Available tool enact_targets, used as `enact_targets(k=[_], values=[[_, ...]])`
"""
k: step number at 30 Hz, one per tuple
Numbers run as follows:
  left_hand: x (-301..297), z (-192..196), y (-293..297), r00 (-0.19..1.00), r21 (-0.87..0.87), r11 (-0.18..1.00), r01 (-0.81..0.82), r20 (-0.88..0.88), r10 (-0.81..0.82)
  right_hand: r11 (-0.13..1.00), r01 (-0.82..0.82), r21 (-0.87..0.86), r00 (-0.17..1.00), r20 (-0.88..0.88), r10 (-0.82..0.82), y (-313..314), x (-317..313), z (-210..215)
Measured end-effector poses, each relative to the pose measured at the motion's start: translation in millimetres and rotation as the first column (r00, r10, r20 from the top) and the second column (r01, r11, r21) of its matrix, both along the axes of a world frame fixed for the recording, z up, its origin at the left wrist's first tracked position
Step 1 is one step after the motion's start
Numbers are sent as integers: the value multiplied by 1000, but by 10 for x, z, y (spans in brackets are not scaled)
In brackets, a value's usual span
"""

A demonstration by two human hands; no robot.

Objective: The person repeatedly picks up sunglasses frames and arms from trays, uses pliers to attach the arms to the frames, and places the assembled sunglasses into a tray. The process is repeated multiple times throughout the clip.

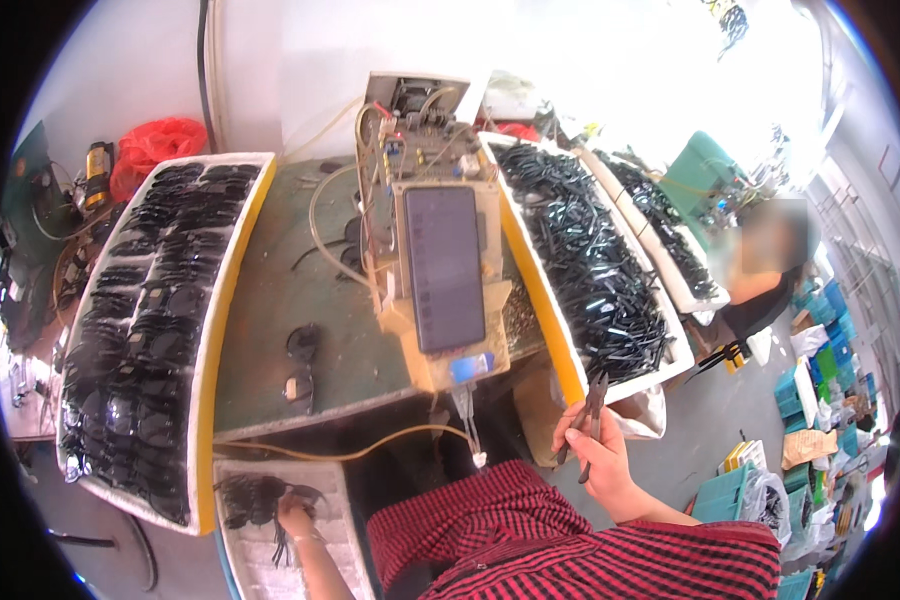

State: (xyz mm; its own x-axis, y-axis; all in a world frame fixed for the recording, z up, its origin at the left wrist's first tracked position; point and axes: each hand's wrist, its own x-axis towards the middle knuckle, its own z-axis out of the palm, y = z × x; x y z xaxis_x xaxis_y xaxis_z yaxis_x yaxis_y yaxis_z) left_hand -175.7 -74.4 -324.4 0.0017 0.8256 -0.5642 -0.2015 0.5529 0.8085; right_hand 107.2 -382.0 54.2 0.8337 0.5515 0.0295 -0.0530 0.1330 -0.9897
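My right hand [598, 455] is raised beside the front corner of the right tray [568, 365] and pinches two thin black eyeglass temple arms [592, 408] that point upward. My left hand [295, 518] reaches down into a small white foam box [270, 560] at my lower left and closes on a bunch of black sunglasses [258, 492] lying in it. A flat heating device with a dark purple plate [442, 265] stands on the green worktable [290, 300] ahead of me. One pair of dark sunglasses [301, 368] lies on the table near its front edge.
A long white and yellow tray [208, 330] of black sunglass fronts lies to the left. Two trays of black temple arms [590, 260] run to the right. A person [765, 265] sits at the far right by green and blue bins [820, 370]. A red bag [160, 145] sits behind.
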Motion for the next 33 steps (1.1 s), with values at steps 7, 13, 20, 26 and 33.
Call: enact_targets(k=[7, 13, 20, 26, 33], values=[[-125, 2487, -1157, 826, 214, 952, 221, 478, -299, 860, -385, -334, 791, 361, 494, 296, -150, 74], [835, 3654, -1307, 703, 696, 598, 397, 188, -686, 852, -503, -141, 806, 277, 522, 447, -475, 70], [1146, 3388, -1901, 709, 679, 442, 586, -167, -685, 975, -221, -40, 961, 160, 224, 122, -352, -123], [1136, 3072, -1961, 617, 10, 732, 681, 530, -582, 952, -195, -235, 979, 14, 204, 4, -357, -598], [1451, 3045, -1788, 687, 81, 824, 561, 510, -518, 991, -97, -87, 994, -66, 92, 191, -171, -786]])
